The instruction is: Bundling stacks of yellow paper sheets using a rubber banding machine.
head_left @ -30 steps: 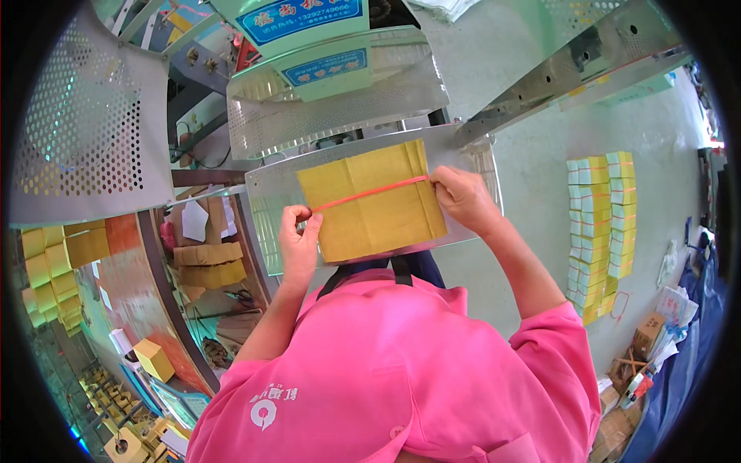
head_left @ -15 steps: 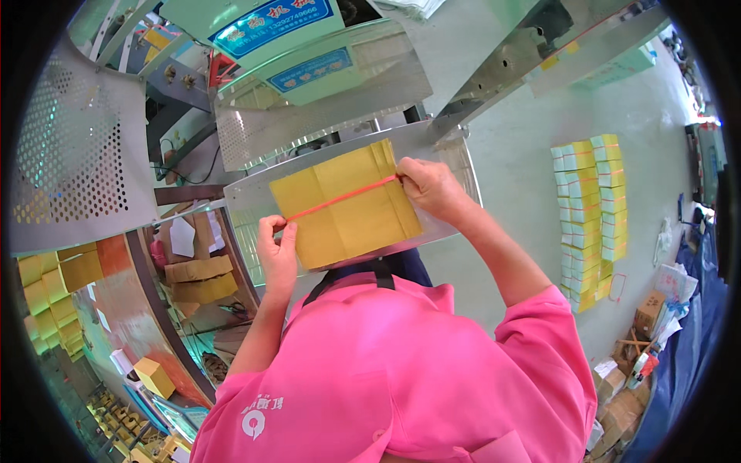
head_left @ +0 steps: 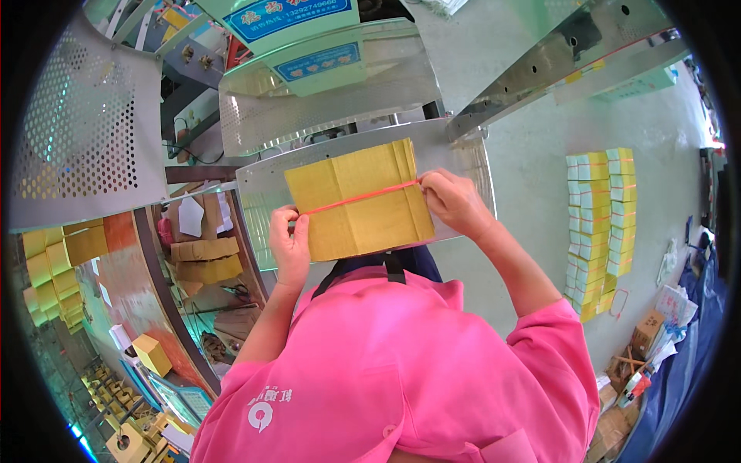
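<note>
Below the camera, wore a bright pink short-sleeved shirt [head_left: 386,339] with a white ring-shaped emblem [head_left: 261,417] and small white characters printed on its left breast. Reached both bare forearms forward from the sides, with elbows bent and wrists level with each other or nearly so. Raised the left hand [head_left: 289,243] upright at the left edge of the work, with thumb and curled forefinger clamped on one end of a narrow red band [head_left: 359,198]. Turned the right hand [head_left: 457,202] inward with knuckles up and fingers folded, clamped on the band's other end at the right edge. Held the band straight, slanting slightly higher at the right, across the middle of a flat oblong packet of yellow-brown paper [head_left: 370,228]. Had the packet squarely in front of the body, between the two hands and over a grey metal tabletop [head_left: 455,158]; could not tell contact with the metal from this angle.

Just beyond, faced a shiny perforated guard sheet [head_left: 401,69], showing a small blue label [head_left: 318,62] with pale reddish characters; could not tell reflection from see-through view. Farther up, faced a larger blue label [head_left: 285,15], cut by the upper edge, with big reddish characters over a white line of characters and digits, fixed to a pale green machine panel [head_left: 320,28]. Off to the right, had two rows of yellow-and-white paper bundles [head_left: 588,224] on the grey floor [head_left: 525,185].
</note>
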A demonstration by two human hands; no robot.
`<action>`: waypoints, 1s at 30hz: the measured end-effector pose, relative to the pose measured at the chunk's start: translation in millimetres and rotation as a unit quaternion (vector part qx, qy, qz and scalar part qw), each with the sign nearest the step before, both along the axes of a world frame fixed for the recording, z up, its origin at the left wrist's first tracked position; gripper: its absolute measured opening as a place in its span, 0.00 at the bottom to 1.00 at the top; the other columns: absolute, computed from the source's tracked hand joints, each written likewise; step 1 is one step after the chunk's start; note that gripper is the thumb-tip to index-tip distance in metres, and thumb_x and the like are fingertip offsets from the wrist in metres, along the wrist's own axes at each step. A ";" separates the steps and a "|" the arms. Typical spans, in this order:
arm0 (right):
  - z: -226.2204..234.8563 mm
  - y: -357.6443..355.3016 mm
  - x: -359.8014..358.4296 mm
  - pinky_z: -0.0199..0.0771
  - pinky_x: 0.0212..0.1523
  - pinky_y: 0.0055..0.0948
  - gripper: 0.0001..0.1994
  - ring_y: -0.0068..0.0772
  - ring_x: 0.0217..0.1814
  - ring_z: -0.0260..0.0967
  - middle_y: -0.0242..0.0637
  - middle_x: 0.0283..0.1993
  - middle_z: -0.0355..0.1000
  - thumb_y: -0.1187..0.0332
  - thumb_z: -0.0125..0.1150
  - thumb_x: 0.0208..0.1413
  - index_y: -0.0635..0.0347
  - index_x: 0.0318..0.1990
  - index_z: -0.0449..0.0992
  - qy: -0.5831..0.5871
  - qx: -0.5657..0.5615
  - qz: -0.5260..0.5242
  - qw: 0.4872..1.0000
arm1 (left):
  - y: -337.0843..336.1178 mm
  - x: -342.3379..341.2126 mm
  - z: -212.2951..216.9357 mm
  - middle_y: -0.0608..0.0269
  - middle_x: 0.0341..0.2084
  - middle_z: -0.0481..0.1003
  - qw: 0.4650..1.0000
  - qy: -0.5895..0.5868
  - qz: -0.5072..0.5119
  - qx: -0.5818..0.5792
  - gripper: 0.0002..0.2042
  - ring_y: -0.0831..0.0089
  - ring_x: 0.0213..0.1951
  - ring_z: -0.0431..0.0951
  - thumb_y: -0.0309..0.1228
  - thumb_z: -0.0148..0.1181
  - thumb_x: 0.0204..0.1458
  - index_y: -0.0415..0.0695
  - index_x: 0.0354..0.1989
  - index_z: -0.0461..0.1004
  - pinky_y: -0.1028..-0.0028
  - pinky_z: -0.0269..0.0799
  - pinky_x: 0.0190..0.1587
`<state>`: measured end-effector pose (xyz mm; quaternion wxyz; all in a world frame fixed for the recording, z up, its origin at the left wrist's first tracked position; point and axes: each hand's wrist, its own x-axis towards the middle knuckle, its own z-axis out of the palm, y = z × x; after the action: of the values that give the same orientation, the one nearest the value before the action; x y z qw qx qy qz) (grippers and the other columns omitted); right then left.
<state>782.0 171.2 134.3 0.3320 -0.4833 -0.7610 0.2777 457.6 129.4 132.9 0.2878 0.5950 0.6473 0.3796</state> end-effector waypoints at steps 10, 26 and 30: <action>-23.2 8.3 -32.0 0.64 0.56 0.27 0.22 0.29 0.52 0.67 0.41 0.51 0.72 0.56 0.40 0.67 0.66 0.53 0.72 0.188 -0.395 -0.189 0.879 | 31.9 0.6 -31.7 0.58 0.46 0.73 0.843 -0.387 0.150 -0.341 0.24 0.70 0.46 0.73 0.48 0.39 0.65 0.39 0.52 0.70 0.67 0.69 0.48; 1.1 -1.3 -17.5 0.54 0.67 0.28 0.21 0.30 0.67 0.57 0.41 0.65 0.63 0.66 0.37 0.67 0.66 0.63 0.63 0.415 -0.171 -0.147 0.882 | 12.7 11.5 -1.0 0.59 0.68 0.54 0.870 -0.473 -0.031 -0.137 0.29 0.68 0.68 0.55 0.47 0.35 0.67 0.45 0.72 0.45 0.68 0.50 0.68; 74.9 11.8 -23.4 0.50 0.70 0.32 0.25 0.39 0.73 0.51 0.46 0.68 0.59 0.64 0.42 0.65 0.65 0.67 0.58 0.243 -0.051 -0.180 0.952 | 26.5 3.1 20.2 0.60 0.67 0.54 0.904 -0.417 -0.082 -0.052 0.31 0.68 0.68 0.55 0.50 0.33 0.66 0.48 0.73 0.40 0.67 0.49 0.68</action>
<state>758.5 183.0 209.2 0.5264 -0.5462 -0.5422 0.3614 460.6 155.9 153.2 0.5918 0.4177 0.4363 0.5338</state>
